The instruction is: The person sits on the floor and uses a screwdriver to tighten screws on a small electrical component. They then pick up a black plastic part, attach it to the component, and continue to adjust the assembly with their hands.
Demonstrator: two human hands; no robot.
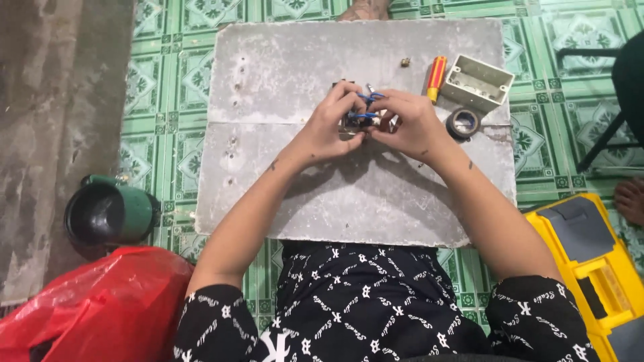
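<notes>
Both my hands meet over the middle of a grey board point(322, 194) lying on the floor. My left hand point(329, 124) and my right hand point(409, 124) together hold a small electrical switch part point(355, 122) with short blue wires point(367, 98) sticking out of its top. The fingers of both hands are closed around it, hiding most of its body. Just right of my right hand lie a roll of black tape point(463, 123), a red and yellow screwdriver point(436, 78) and an open white wall box point(477, 82).
A small brass screw point(405, 62) sits on the board's far side. A green pot point(107, 214) and a red plastic bag point(87, 308) are at my left. A yellow toolbox point(590, 261) is at my right, with another person's foot point(630, 200) and a black stool point(604, 80) beyond it.
</notes>
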